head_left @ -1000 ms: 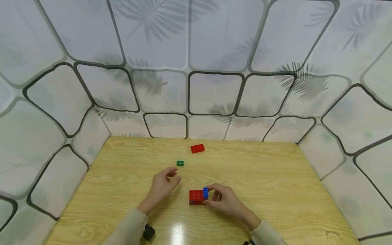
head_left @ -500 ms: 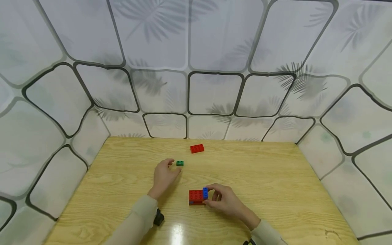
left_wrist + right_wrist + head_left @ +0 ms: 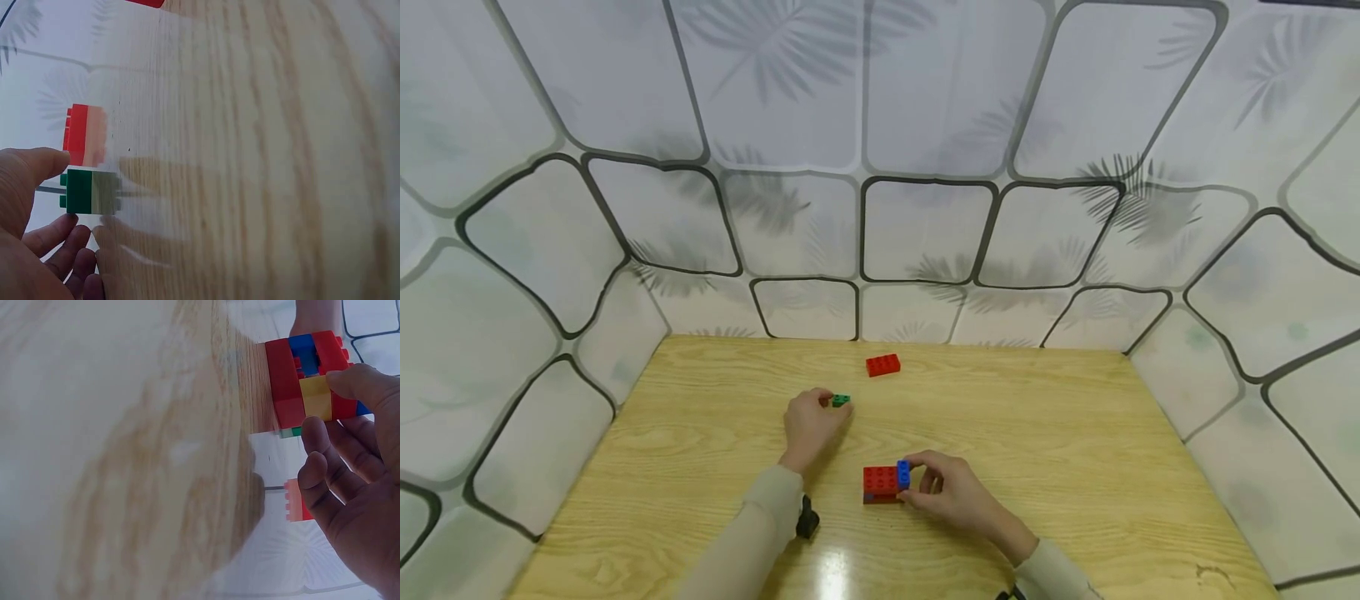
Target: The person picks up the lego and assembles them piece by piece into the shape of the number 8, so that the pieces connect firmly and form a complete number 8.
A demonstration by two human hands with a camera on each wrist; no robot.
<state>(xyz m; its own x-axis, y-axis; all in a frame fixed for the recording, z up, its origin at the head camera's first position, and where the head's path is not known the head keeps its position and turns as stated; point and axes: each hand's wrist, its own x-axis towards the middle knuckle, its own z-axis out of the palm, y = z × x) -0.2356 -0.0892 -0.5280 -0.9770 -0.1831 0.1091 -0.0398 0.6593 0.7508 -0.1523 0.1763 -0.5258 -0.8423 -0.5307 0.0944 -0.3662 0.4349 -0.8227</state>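
A small green toy brick (image 3: 841, 401) sits on the table between the thumb and fingers of my left hand (image 3: 811, 425). In the left wrist view a thin gap shows between the thumb tip and the green brick (image 3: 79, 191), while a fingertip is right at its other side. My right hand (image 3: 951, 490) holds a brick stack (image 3: 880, 480) by its right end, thumb on one side and fingers on the other. The right wrist view shows a red base, blue and yellow bricks (image 3: 315, 398) in the middle layer, and red above. A blue brick (image 3: 903, 474) tops the right end.
Farther back on the wooden table (image 3: 1037, 417) lies a red brick (image 3: 883, 365) with several studs. A patterned white curtain (image 3: 925, 225) encloses the table at the back and both sides.
My left hand has moved forward and right to the green brick, and its thumb and fingers have drawn closer around it. My right hand and the brick stack have stayed in place.
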